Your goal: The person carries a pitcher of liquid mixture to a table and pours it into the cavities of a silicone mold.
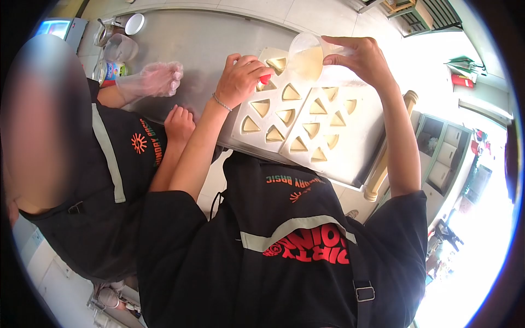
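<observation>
Moulds: two flat white sheets with triangle hollows [268, 121]; maybe bendy, hold by edges.
Jug: clear, round, plastic-looking [306, 59], pale yellow inside, over the moulds' far end; likely sloshy, slippery, best held by its handle.
Right hand [361, 57]: wrapped round jug's handle.
Left hand [240, 79]: over moulds' far left, pinching red thing.
Red thing: small, hard-looking [264, 79]; probably light.

White moulds [263, 128] by the near edge of the grey bench [186, 46], pale-yellow wedges [291, 92], perhaps cream-toned liquid [313, 63], bright-red tool [265, 80], black apron [273, 205]
</observation>
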Available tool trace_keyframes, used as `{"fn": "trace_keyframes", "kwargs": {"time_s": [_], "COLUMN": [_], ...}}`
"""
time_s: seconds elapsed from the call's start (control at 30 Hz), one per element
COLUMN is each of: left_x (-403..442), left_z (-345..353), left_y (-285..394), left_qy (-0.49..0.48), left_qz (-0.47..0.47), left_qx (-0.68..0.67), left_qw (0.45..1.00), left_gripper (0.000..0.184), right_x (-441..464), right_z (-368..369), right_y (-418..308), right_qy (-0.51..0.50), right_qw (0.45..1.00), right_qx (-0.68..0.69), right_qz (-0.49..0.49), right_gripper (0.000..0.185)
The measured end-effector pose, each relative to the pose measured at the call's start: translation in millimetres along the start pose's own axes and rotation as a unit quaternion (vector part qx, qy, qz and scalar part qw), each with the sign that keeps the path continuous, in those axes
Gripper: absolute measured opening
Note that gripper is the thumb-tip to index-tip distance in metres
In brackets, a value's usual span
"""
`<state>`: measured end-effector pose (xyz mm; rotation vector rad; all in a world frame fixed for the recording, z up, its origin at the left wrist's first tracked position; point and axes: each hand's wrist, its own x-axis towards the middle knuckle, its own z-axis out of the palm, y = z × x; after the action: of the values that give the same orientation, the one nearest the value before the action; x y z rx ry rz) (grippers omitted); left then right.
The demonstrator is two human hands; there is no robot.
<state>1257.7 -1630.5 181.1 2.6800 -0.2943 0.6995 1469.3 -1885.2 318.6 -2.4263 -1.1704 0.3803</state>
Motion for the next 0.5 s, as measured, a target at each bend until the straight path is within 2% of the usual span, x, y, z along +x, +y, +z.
{"fn": "trace_keyframes", "kwargs": {"time_s": [0.5], "left_x": [-4.5], "left_z": [2.7], "left_y": [-2.5], "left_qy": [-0.003], "left_qz": [0.002], "left_qx": [0.004], "left_qw": [1.0], "left_gripper": [0.042], "right_x": [-3.0], "right_z": [3.3], "right_y": [0.4], "right_qy": [0.003], "right_qw": [1.0], "right_qx": [0.0], "right_qz": [0.011], "right_gripper": [0.06]}}
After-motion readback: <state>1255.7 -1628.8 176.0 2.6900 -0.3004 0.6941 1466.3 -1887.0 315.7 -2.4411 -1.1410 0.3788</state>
